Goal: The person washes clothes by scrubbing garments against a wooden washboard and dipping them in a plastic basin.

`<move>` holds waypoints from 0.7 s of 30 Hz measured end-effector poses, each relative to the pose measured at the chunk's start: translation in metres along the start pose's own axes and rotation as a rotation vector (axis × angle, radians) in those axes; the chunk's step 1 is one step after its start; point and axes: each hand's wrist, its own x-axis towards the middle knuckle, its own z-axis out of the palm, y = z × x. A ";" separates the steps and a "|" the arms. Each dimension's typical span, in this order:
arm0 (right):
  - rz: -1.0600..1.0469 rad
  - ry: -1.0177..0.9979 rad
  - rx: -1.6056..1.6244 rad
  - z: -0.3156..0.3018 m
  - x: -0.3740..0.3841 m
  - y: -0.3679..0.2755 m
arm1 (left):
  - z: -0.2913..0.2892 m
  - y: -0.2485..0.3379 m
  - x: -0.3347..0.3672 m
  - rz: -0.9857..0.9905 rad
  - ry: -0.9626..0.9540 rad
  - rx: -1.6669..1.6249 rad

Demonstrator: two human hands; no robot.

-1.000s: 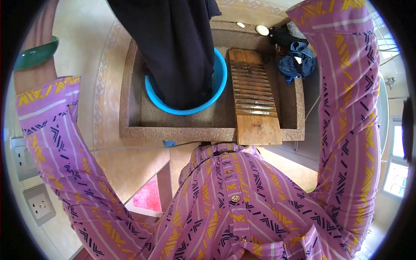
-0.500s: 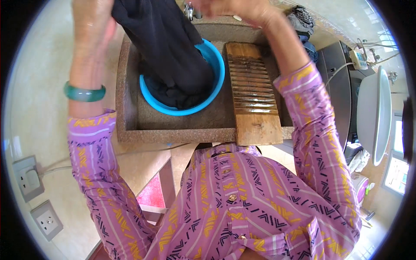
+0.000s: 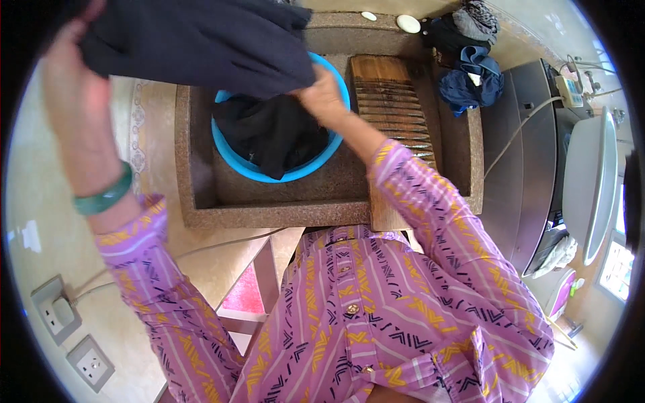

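Observation:
A black garment [image 3: 201, 47] is stretched between my two hands above the sink. At the upper left, my left hand [image 3: 75, 87], blurred, is closed on one end of it; some of its fingers are hidden by the cloth. My right hand [image 3: 324, 97] grips the garment's other end over the right side of a blue basin [image 3: 341, 101]. More dark cloth [image 3: 269, 131] lies bunched in that basin. The basin stands inside a brown stone sink [image 3: 275, 216]. Beside it a wooden washboard [image 3: 393, 101] leans over the sink's front rim, partly behind my right forearm.
Two pale, soap-like pieces, a larger [image 3: 408, 24] and a smaller [image 3: 369, 15], lie on the back ledge. Dark blue clothes [image 3: 474, 80] and a grey patterned cloth [image 3: 476, 23] are heaped at the back right corner. A dark cabinet [image 3: 514, 154] stands right of the sink.
My left hand has moved left with the garment, lifting it out of the basin. My right hand came down from the back of the sink and took hold of the garment's other end.

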 end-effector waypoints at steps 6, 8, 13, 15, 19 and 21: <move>0.283 0.460 -0.359 -0.100 0.021 0.055 | -0.039 -0.175 -0.120 -0.554 -0.293 0.469; 0.188 0.374 -0.508 -0.066 0.011 0.049 | -0.045 -0.213 -0.158 -0.406 -0.560 0.744; 0.092 -0.053 -0.947 -0.022 0.006 0.060 | -0.001 -0.259 -0.190 -0.433 -0.892 1.091; 0.082 -0.189 -1.269 -0.013 0.003 0.072 | 0.000 -0.285 -0.197 -0.324 -0.934 1.177; 0.078 -0.305 -1.442 -0.006 0.004 0.111 | -0.017 -0.323 -0.205 -0.167 -0.985 1.252; 0.104 -0.357 -1.465 -0.007 0.005 0.122 | -0.016 -0.334 -0.210 -0.009 -0.961 1.331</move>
